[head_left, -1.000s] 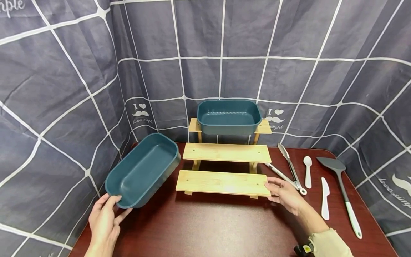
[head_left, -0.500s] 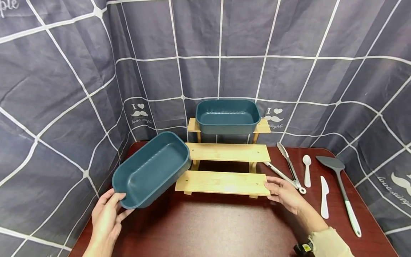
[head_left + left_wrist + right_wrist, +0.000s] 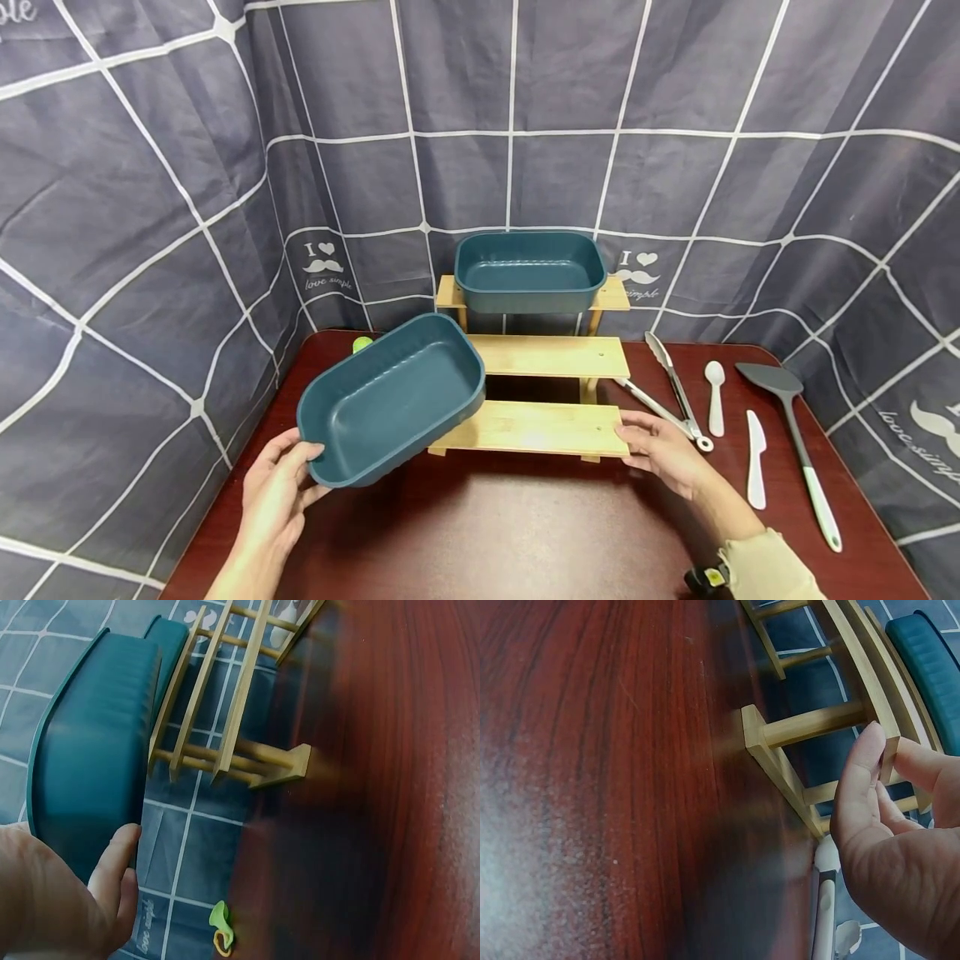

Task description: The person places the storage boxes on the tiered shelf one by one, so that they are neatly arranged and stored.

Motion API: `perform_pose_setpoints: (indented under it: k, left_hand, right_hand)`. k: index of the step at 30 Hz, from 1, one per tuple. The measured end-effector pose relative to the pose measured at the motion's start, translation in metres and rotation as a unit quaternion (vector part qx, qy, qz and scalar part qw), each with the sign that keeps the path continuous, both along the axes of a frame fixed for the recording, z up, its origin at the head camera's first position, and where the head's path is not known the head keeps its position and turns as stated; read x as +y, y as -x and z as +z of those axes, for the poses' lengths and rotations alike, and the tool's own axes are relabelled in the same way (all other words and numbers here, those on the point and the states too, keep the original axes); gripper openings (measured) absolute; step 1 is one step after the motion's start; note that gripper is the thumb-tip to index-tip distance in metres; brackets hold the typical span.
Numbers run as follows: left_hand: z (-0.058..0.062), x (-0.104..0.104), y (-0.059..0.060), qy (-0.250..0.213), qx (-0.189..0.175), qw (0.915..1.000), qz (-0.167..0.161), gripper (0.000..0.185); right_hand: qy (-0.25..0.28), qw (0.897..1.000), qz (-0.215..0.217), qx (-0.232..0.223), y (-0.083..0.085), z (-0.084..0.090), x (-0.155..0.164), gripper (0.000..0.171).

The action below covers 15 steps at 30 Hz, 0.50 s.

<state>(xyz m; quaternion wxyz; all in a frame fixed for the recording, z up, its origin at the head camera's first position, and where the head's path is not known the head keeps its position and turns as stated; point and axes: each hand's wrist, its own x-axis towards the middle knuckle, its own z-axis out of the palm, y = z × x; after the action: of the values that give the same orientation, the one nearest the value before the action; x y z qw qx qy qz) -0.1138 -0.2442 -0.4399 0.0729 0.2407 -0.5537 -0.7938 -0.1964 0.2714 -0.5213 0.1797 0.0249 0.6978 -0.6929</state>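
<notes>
My left hand [image 3: 276, 498] grips one corner of a dark teal rectangular bin [image 3: 393, 400], thumb over the rim and fingers underneath. That bin is held tilted in the air, before the left ends of the lower two boards of a three-step wooden rack [image 3: 551, 427]. In the left wrist view, the underside and wall of the bin [image 3: 94, 757] show beside the rack. At the rack's right end my right hand [image 3: 671, 458] pinches the lowest board between thumb and fingers; the right wrist view shows this hand [image 3: 900, 847] at the board's end. A matching teal bin [image 3: 531, 275] sits on the top step.
Right of the rack lie metal tongs [image 3: 678, 396], a white spoon [image 3: 716, 398], a white knife [image 3: 755, 458] and a grey spatula [image 3: 795, 450]. A small green object [image 3: 220, 922] with an orange loop lies behind the held bin. Grey checked cloth [image 3: 562, 108] encloses the dark red table [image 3: 525, 533].
My left hand has carried the teal bin rightward, so it now overlaps the left ends of the lower boards. The green object has come into sight behind it. My right hand stays on the board.
</notes>
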Motion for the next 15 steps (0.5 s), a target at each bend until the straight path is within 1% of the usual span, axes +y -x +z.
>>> perform_pose_setpoints:
  k: [5,9,15]
  left_hand:
    - [-0.002,0.010,0.005,0.021,0.011,0.9990,-0.037,0.027]
    - [-0.004,0.020,0.011,0.037,0.009,0.9972,-0.064,0.028]
    - [-0.007,0.034,0.020,0.059,0.009,0.9931,-0.101,0.035]
  right_hand:
    - [-0.001,1.000,-0.002,0.000,0.000,-0.002,0.000,0.063]
    - [-0.002,1.000,-0.006,0.001,0.000,-0.002,0.001,0.064]
    - [-0.005,1.000,-0.007,0.000,0.000,-0.001,0.000,0.064]
